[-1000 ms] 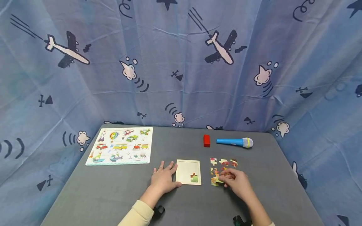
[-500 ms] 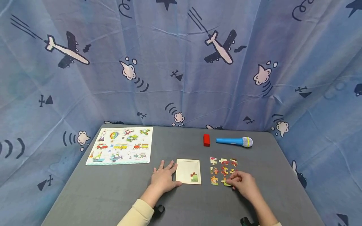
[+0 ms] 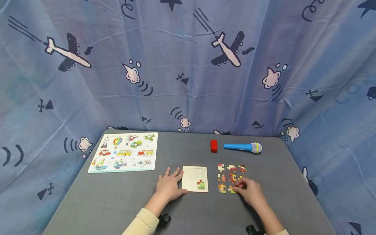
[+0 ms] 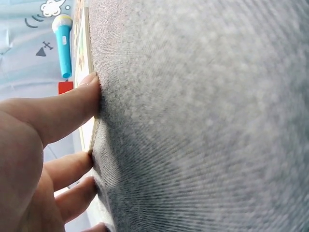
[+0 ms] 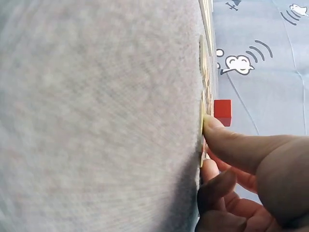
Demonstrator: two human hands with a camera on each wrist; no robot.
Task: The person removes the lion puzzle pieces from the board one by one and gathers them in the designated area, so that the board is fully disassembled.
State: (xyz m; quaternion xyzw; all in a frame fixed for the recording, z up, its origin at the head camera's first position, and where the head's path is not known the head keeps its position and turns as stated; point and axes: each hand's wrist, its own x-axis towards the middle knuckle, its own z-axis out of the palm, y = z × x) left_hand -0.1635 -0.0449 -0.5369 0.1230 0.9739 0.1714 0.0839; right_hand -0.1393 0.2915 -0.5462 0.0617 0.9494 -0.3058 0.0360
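My left hand (image 3: 168,188) lies spread on the table, with thumb and index finger against the left side of a small pale puzzle tray (image 3: 191,179). One green-and-red puzzle piece (image 3: 201,185) sits in the tray's lower right corner. To the right of the tray, several loose jigsaw pieces (image 3: 232,177) lie in rows. My right hand (image 3: 250,192) pinches a yellow-green jigsaw piece (image 3: 232,190) low at the table in the front row; its fingers partly cover that piece and the one behind. In the right wrist view, the thumb (image 5: 215,126) presses on the piece's edge.
A red block (image 3: 214,146) and a blue toy microphone (image 3: 241,147) lie behind the loose pieces. At the back left is a white vehicle picture board (image 3: 123,152). A patterned blue curtain (image 3: 188,65) hangs behind the grey table (image 3: 188,215).
My right hand moved right along the front row with the yellow-green piece, then slightly back left. That piece now lies apart from its left neighbour. My left hand stays beside the tray.
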